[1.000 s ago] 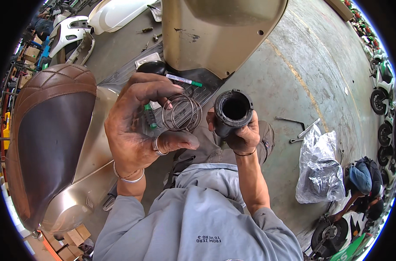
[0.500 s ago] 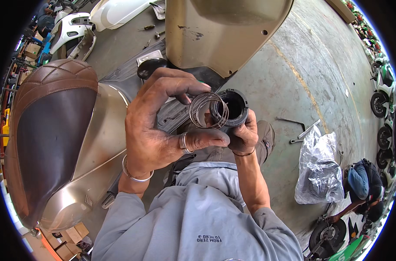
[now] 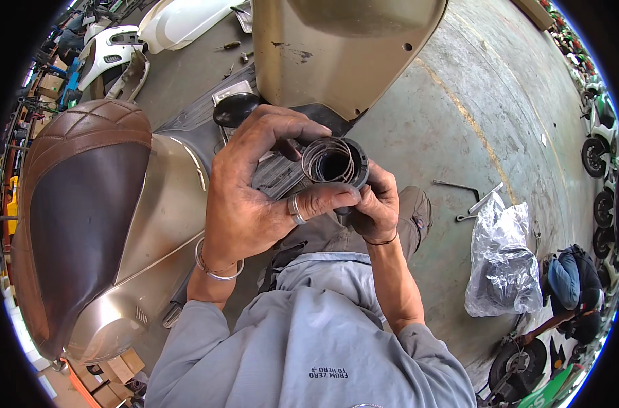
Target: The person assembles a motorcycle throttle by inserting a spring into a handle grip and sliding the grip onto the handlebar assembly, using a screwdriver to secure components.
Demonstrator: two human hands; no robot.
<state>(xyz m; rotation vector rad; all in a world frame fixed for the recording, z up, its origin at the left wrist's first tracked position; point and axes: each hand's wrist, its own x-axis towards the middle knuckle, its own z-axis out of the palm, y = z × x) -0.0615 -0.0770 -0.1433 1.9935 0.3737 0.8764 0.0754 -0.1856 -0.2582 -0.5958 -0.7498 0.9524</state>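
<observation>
With thumb and fingers, my left hand grips a dark coil spring by its sides. The spring overlaps the open mouth of a black hollow cylindrical part; whether any coils sit inside it, I cannot tell. My right hand is wrapped round that part from behind and the right, its fingers partly hidden. Both things are held up in front of my lap, over the scooter's footboard.
A scooter seat stands at my left, a gold front panel ahead. On the floor to the right lie a black bent bar, a wrench and a plastic-wrapped thing. Another person works by a wheel.
My left hand has shifted slightly right and the black part left, so the spring now lines up more with its mouth. The part has turned a little.
</observation>
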